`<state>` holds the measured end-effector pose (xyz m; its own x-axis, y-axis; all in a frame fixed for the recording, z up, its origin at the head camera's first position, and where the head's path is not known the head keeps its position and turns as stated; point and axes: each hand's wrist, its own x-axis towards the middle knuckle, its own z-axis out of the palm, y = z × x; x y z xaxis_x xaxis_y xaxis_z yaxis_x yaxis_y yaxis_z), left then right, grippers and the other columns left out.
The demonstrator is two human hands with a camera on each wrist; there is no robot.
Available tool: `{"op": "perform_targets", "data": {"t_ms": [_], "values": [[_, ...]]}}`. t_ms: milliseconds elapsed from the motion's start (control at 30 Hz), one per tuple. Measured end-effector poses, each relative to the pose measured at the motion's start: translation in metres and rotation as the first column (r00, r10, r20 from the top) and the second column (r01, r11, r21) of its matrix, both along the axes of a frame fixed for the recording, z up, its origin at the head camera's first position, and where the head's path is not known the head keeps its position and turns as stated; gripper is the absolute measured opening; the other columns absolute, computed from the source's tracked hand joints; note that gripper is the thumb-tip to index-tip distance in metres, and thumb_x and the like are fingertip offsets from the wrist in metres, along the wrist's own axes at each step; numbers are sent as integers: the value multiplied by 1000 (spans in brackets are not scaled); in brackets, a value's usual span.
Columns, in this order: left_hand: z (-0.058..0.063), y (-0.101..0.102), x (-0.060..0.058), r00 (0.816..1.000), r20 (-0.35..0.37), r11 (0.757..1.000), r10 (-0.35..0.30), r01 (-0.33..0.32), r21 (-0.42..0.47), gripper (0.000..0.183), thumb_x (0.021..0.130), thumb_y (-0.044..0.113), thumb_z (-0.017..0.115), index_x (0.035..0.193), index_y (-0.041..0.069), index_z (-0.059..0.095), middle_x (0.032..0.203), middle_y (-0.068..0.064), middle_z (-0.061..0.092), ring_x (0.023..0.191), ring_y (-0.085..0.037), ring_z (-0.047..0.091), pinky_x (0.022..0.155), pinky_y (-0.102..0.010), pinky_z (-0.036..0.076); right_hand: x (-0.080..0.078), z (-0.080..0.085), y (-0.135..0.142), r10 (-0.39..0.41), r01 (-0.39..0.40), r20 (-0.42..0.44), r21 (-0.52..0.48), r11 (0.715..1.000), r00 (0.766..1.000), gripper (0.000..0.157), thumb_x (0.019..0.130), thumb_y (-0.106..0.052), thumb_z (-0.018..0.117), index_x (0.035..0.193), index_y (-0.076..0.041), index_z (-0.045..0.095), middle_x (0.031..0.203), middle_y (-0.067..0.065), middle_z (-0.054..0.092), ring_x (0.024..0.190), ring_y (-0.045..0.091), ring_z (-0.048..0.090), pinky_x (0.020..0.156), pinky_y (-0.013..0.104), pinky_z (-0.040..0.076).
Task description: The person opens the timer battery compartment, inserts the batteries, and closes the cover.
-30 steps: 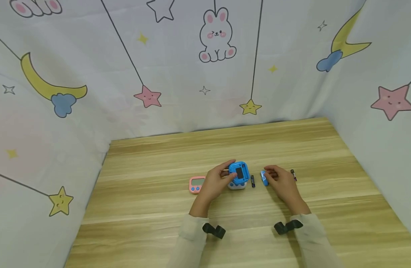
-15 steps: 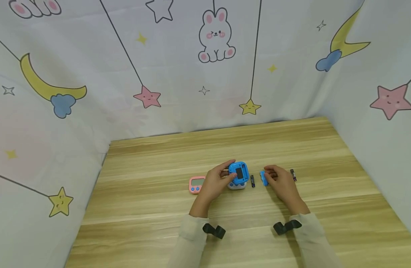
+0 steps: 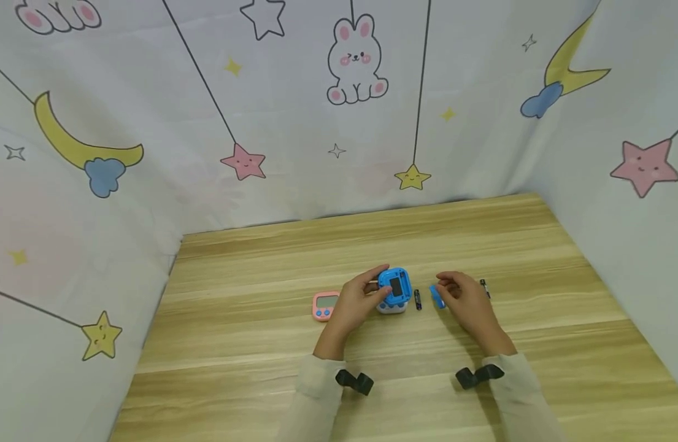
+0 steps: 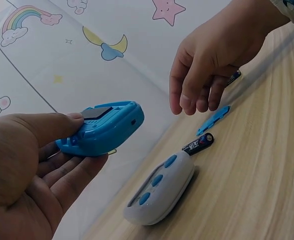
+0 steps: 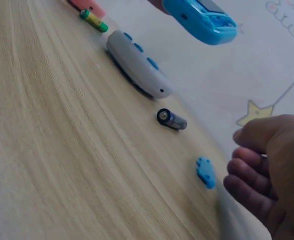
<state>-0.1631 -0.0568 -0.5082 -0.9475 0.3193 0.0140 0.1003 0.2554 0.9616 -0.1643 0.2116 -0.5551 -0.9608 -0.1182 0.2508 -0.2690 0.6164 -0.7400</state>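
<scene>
My left hand (image 3: 358, 304) grips a blue digital timer (image 4: 109, 132), thumb on its back and fingers beneath, raised above the table. The timer's back faces up with its battery compartment uncovered. Below it lies a white timer (image 4: 159, 192) with blue buttons. A dark AAA battery (image 5: 172, 120) rests beside the white timer. Farther right, a small blue battery cover (image 5: 205, 172) lies on the wood, apart from my right hand in the right wrist view. My right hand (image 3: 471, 304) hovers over that cover, fingers loosely bent and holding nothing.
Left of my left hand sits a pink timer (image 3: 324, 306), partly hidden by it. A green and yellow battery (image 5: 93, 20) lies near the pink timer. Another dark battery (image 3: 485, 288) is just right of my right hand. A printed curtain (image 3: 294, 110) encloses the wooden table (image 3: 261, 380).
The blue cover under my right fingertips has changed its angle slightly and now lies on the table. My left hand and the blue timer stay nearly in place.
</scene>
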Motion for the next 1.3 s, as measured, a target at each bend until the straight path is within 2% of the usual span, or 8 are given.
{"op": "perform_targets", "data": {"t_ms": [233, 433, 600, 667, 767, 967, 1300], "values": [[2, -1, 1, 1000, -4, 1000, 1, -1, 15, 49, 94, 25, 67, 141, 30, 52, 130, -3, 60, 111, -13, 63, 78, -26, 56, 4, 5, 11, 31, -31, -77, -7, 999, 997, 29, 94, -15, 67, 121, -6, 63, 108, 4, 63, 97, 20, 62, 83, 25, 54], [2, -2, 0, 1000, 3, 1000, 6, -6, 7, 52, 95, 25, 66, 144, 23, 51, 130, -3, 60, 111, -13, 63, 79, -26, 56, 5, 10, 33, 63, -53, -97, 105, 993, 993, 36, 91, -12, 70, 127, -10, 61, 121, 4, 61, 109, 24, 58, 90, 41, 49], [2, -2, 1, 1000, 14, 1000, 3, -3, 6, 52, 94, 25, 67, 144, 21, 51, 129, -3, 60, 110, -13, 63, 79, -26, 56, 6, 7, 58, 74, -52, -136, 161, 986, 988, 43, 85, -2, 71, 127, -8, 61, 123, 10, 59, 111, 28, 56, 89, 45, 46], [1, -1, 1, 1000, 15, 1000, 2, -2, 18, 51, 94, 24, 67, 143, 22, 51, 129, -3, 60, 110, -13, 63, 78, -27, 56, 6, 7, 68, 74, -52, -127, 172, 984, 989, 46, 85, -1, 70, 129, -7, 59, 125, 14, 57, 113, 32, 53, 91, 49, 44], [2, 0, 1, 1000, 15, 1000, 2, -2, 24, 51, 95, 23, 67, 143, 23, 52, 129, -3, 60, 110, -12, 63, 77, -26, 56, 5, 8, 83, 86, -72, -69, 190, 979, 994, 51, 85, -3, 69, 134, -5, 55, 129, 18, 53, 119, 40, 48, 93, 59, 41], [4, -1, 1, 1000, 8, 1000, -1, 1, 20, 52, 95, 23, 66, 144, 21, 51, 129, -4, 60, 110, -13, 63, 75, -26, 56, 0, 10, 102, 131, -137, 41, 267, 954, 991, 62, 83, -4, 69, 141, -1, 46, 132, 24, 47, 121, 47, 42, 94, 65, 37], [3, -3, 1, 1000, -11, 1000, -14, 14, 26, 52, 94, 28, 67, 143, 23, 51, 129, -2, 61, 109, -10, 62, 72, -25, 54, -2, 11, 107, 173, -179, 48, 322, 930, 984, 57, 82, -9, 72, 135, -3, 53, 129, 24, 50, 117, 47, 44, 90, 65, 38]]}}
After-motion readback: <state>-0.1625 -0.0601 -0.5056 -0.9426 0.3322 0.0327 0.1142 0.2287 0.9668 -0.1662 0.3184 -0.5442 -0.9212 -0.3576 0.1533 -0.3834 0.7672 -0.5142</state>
